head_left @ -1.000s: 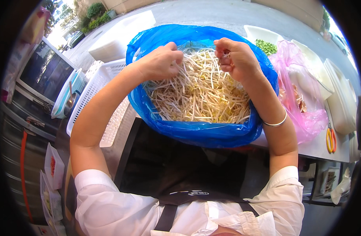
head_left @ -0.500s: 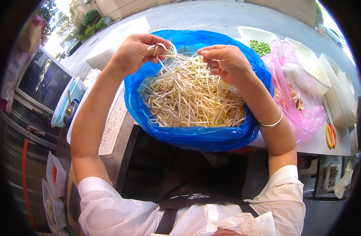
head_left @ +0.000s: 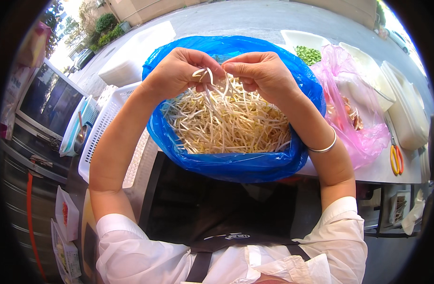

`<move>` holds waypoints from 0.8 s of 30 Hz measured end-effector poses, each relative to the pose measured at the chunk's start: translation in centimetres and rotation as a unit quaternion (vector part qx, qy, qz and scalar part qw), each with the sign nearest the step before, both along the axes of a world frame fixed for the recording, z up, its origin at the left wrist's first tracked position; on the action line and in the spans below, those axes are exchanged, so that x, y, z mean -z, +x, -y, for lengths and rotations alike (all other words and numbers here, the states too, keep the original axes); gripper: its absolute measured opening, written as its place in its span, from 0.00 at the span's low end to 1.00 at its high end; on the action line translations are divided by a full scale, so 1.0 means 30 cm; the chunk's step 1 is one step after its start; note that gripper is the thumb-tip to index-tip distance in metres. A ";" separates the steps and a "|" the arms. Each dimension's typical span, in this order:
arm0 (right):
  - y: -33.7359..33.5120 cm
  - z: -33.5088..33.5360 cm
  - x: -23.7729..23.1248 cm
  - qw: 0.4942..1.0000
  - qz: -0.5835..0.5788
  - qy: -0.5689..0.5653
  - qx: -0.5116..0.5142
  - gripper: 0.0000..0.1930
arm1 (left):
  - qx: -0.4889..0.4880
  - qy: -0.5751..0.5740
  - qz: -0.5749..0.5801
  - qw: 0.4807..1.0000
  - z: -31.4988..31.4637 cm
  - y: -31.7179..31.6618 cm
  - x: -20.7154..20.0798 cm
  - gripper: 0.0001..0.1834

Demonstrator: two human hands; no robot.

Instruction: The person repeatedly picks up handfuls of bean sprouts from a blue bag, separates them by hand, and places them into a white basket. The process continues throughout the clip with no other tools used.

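Bean sprouts: we see a big heap (head_left: 231, 128) inside the blue bag (head_left: 226, 169).
Left hand: over the blue bag's far part, the left hand (head_left: 181, 71) pinches a few loose sprouts (head_left: 206, 76).
Right hand: also over the blue bag, the right hand (head_left: 262, 75) has finger and thumb pressed together; we can't tell if they pinch a sprout.
New now: we see the hands closer together than before, so both are at the same little bunch.
Pink bag: right of the blue bag, we see this one (head_left: 337, 75).

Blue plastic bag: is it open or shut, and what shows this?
Open: the blue bag has its mouth spread wide, showing bean sprouts heaped inside.
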State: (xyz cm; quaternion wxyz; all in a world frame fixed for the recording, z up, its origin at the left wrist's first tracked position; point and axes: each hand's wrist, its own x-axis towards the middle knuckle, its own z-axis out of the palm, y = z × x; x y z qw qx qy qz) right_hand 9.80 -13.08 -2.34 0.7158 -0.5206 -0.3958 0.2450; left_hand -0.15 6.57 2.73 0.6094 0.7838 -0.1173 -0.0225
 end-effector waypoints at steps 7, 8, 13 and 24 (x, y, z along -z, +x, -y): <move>0.009 -0.004 0.004 0.997 -0.070 0.035 0.001 0.07 | -0.084 -0.065 -0.015 0.994 -0.004 -0.007 0.009 0.07; 0.009 -0.003 0.005 0.997 -0.071 0.033 -0.003 0.07 | -0.075 -0.057 -0.018 0.995 -0.005 -0.006 0.010 0.08; 0.017 -0.003 0.009 0.997 -0.067 0.038 -0.017 0.07 | -0.062 -0.057 -0.046 0.995 0.013 0.009 0.029 0.11; 0.002 -0.012 0.020 0.980 0.149 -0.078 0.107 0.09 | -0.148 -0.052 -0.081 0.984 0.064 0.001 0.041 0.10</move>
